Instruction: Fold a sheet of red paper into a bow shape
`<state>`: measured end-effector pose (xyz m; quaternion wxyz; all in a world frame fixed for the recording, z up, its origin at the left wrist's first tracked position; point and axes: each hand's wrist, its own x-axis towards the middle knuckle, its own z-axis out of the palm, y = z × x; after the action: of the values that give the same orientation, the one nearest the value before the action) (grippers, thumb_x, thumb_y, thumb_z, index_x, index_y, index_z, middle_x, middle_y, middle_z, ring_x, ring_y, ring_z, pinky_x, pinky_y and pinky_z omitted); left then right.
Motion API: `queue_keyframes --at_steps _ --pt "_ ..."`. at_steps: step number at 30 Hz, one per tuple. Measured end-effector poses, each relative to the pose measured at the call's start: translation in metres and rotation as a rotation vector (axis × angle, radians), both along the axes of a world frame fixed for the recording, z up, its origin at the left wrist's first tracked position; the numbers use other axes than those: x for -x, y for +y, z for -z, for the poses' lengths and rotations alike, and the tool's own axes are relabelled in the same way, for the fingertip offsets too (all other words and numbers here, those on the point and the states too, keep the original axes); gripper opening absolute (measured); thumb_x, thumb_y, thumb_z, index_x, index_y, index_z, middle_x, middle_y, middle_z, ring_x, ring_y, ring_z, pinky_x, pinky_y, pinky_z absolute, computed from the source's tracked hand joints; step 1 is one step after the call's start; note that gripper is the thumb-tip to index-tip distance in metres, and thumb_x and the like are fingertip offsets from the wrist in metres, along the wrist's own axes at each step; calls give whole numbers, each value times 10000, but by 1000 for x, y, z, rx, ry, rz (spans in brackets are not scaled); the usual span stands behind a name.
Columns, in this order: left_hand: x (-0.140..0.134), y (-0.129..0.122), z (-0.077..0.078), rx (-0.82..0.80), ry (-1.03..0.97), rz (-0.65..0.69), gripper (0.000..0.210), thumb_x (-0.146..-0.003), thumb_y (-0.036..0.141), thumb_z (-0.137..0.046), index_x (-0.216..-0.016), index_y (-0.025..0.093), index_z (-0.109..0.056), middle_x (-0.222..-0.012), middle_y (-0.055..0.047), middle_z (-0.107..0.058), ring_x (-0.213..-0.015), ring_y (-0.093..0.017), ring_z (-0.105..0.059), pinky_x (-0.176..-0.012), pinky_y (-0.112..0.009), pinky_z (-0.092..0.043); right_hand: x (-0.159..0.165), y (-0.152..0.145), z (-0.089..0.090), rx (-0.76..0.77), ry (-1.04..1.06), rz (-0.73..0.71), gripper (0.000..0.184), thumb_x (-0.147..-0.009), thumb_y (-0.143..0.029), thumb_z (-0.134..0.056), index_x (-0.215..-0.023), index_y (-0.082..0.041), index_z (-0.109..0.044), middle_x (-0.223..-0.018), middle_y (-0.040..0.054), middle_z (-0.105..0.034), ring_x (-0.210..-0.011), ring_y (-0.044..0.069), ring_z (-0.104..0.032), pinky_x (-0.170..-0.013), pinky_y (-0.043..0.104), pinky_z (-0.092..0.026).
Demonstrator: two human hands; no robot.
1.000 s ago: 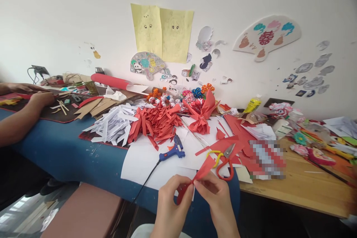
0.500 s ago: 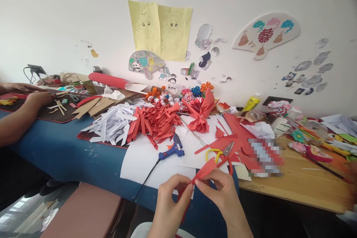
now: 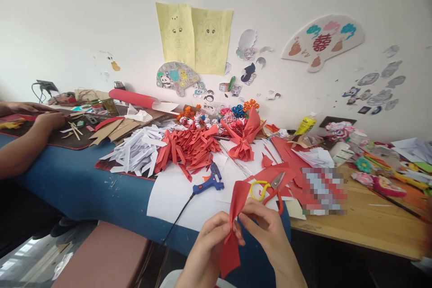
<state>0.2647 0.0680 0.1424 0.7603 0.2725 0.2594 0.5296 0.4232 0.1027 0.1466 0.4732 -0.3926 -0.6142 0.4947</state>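
Observation:
Both of my hands pinch a red paper piece (image 3: 236,207) at its narrow waist, near the table's front edge. My left hand (image 3: 211,245) grips it from the left, my right hand (image 3: 265,229) from the right. The paper stands upright, flaring above and below the pinch like a bow. Just beyond my right hand lie scissors (image 3: 270,189) with one yellow and one red handle. A blue glue gun (image 3: 211,182) rests on white paper (image 3: 175,198), its black cord trailing off the front edge.
Piles of folded red pieces (image 3: 191,146) and white pieces (image 3: 135,150) cover the middle of the blue-covered table (image 3: 77,184). A red paper bouquet (image 3: 245,139) stands behind them. Another person's arms (image 3: 30,137) work at the left. A wooden table (image 3: 367,225) with craft clutter lies right.
The red paper piece has turned from slanting right to standing upright between my fingers, and its lower half now hangs below my hands. My hands have shifted slightly right.

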Motion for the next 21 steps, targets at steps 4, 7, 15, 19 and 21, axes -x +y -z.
queue_keyframes --at_steps 4,7,15,19,21 --pt "-13 0 13 36 -271 41 229 -811 348 -745 -747 139 -679 -764 -43 -605 -719 -170 -596 -755 -302 -453 4 -7 3 78 127 -71 214 -919 -381 -667 -864 -189 -744 -802 22 -595 -505 104 -576 -417 226 -448" --pt "-20 0 20 61 -385 66 214 -805 333 -759 -750 139 -688 -735 -29 -593 -701 -163 -598 -738 -301 -455 4 -14 -3 69 130 -36 201 -917 -381 -668 -899 -197 -747 -838 34 -605 -500 110 -592 -393 225 -465" --pt "-22 0 21 177 -381 24 227 -770 320 -808 -751 122 -699 -705 -21 -602 -668 -145 -587 -709 -295 -457 7 -6 -8 103 10 -11 265 -893 -434 -685 -817 -180 -701 -784 39 -633 -515 118 -586 -413 223 -473" --pt "-23 -1 25 236 -377 -8 241 -743 311 -836 -759 119 -691 -716 -10 -609 -655 -129 -581 -684 -286 -460 12 5 -2 268 184 -147 290 -854 -460 -734 -837 -186 -639 -642 -11 -613 -425 99 -540 -358 195 -400" --pt "-23 -1 26 255 -373 -14 245 -737 303 -842 -759 116 -684 -718 -5 -606 -643 -120 -576 -664 -277 -461 12 9 3 279 225 -181 313 -831 -477 -757 -846 -182 -654 -634 -10 -620 -445 96 -541 -391 194 -401"
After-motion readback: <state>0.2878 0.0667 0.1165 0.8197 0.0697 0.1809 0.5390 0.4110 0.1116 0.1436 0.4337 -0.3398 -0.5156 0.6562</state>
